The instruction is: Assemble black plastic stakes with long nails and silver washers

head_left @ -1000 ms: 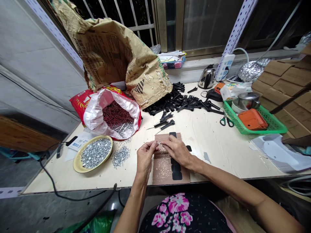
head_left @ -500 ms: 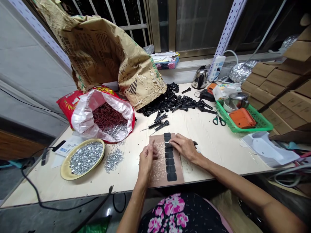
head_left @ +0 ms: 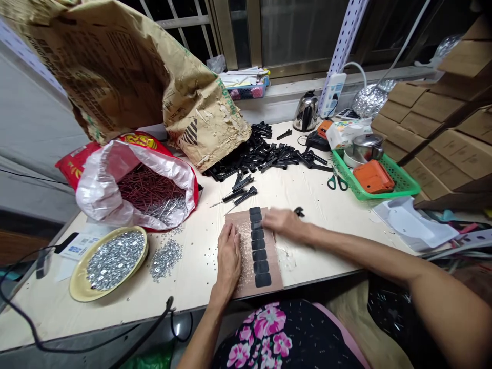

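Observation:
A brown sheet (head_left: 272,264) lies at the front of the table, with a column of black rounded-square pads (head_left: 259,255) down it. Pale specks cover its left part. My left hand (head_left: 229,253) rests on the sheet's left edge, fingers stretched forward and lying flat. Over the upper right of the sheet, beside the upper pads, my right hand (head_left: 286,224) is smeared by motion. Its fingertips are blurred, so I cannot see what they hold. Just past it lies a small black piece (head_left: 299,211). Two black plastic pieces with metal pins (head_left: 242,196) lie beyond the sheet.
To the left are a yellow bowl of washers (head_left: 115,261), a loose washer pile (head_left: 166,259) and a red bag of nails (head_left: 149,192). A paper sack (head_left: 207,118) and a heap of black parts (head_left: 269,156) lie behind. Scissors (head_left: 337,180) and a green basket (head_left: 407,187) stand right.
The camera view has shifted, moving the scene slightly left. My left hand has flattened along the sheet's edge. My right hand, earlier pinching something thin at an upper pad, is now blurred by motion.

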A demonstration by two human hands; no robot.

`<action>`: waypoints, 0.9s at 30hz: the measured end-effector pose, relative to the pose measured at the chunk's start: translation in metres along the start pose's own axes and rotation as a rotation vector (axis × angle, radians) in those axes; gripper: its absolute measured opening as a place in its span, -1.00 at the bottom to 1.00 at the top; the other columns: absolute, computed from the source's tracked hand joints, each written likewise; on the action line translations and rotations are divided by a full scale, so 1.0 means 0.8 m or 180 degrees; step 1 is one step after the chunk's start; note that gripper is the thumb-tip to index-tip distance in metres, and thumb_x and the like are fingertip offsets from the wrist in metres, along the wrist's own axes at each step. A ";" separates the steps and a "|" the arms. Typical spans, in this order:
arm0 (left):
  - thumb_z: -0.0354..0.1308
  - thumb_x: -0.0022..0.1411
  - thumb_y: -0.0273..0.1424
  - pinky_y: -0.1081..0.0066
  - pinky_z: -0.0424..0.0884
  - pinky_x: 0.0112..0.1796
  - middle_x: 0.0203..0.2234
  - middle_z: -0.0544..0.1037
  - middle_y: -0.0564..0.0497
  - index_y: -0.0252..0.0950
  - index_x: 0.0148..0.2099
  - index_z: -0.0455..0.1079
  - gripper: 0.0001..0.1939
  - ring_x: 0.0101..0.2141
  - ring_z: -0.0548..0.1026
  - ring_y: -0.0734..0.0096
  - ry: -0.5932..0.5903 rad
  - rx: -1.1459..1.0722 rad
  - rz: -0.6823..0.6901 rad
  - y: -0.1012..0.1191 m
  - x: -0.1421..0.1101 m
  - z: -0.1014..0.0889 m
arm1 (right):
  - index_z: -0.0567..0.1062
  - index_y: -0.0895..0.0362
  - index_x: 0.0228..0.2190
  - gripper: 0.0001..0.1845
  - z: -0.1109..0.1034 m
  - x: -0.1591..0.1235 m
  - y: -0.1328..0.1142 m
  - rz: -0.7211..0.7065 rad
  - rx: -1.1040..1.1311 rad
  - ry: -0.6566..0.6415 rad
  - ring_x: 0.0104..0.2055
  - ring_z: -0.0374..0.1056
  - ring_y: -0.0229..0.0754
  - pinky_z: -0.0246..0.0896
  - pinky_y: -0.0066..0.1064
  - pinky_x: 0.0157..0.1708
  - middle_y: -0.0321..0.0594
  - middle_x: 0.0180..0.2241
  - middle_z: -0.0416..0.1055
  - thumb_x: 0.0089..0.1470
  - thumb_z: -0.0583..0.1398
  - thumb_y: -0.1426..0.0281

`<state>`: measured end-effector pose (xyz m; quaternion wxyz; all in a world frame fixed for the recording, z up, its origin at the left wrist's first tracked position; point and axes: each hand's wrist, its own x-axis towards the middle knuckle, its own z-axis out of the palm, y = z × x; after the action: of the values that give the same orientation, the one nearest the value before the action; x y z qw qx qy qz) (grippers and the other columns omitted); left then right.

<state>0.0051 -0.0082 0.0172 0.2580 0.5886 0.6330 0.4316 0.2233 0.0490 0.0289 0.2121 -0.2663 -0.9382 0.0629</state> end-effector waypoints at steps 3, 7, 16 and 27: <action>0.00 0.25 -0.22 0.13 0.00 0.20 0.15 0.29 -0.14 -0.27 0.09 0.36 -0.58 0.18 0.18 0.14 -0.0037 -0.0026 -0.0065 0.001 0.001 -0.002 | 0.45 0.16 -0.34 -0.66 -0.003 0.007 0.012 0.0018 0.0186 -0.0035 -0.42 0.19 -0.32 0.14 -0.51 -0.53 -0.28 -0.48 0.31 0.26 -0.10 0.48; -0.01 0.26 -0.23 0.15 0.02 0.20 0.14 0.31 -0.15 -0.28 0.08 0.37 -0.59 0.18 0.19 0.14 0.0015 0.0019 -0.0088 0.002 0.002 -0.002 | 0.44 0.14 -0.37 -0.67 -0.005 0.010 0.007 -0.0610 0.0323 -0.0413 -0.43 0.18 -0.34 0.14 -0.52 -0.53 -0.30 -0.47 0.31 0.25 -0.08 0.49; -0.06 0.29 -0.25 0.17 0.01 0.21 0.14 0.31 -0.16 -0.31 0.12 0.33 -0.57 0.19 0.17 0.18 -0.0024 0.0241 0.0101 0.000 0.001 0.001 | 0.44 0.14 -0.36 -0.70 -0.006 -0.001 -0.003 -0.0572 -0.0158 -0.0243 -0.36 0.17 -0.28 0.03 -0.47 -0.51 -0.28 -0.43 0.31 0.26 -0.06 0.46; -0.21 0.35 -0.26 0.12 0.08 0.19 0.16 0.27 -0.26 -0.45 0.17 0.25 -0.50 0.19 0.18 0.17 -0.0180 0.0964 0.0274 -0.002 0.000 0.002 | 0.42 0.20 -0.40 -0.65 0.003 0.014 0.019 0.0513 -0.0014 0.0019 -0.41 0.16 -0.30 0.08 -0.53 -0.58 -0.23 -0.46 0.30 0.29 -0.08 0.43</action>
<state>0.0056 -0.0075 0.0146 0.1653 0.6593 0.6575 0.3252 0.2206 0.0677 0.0273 0.2086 -0.3416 -0.9132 0.0769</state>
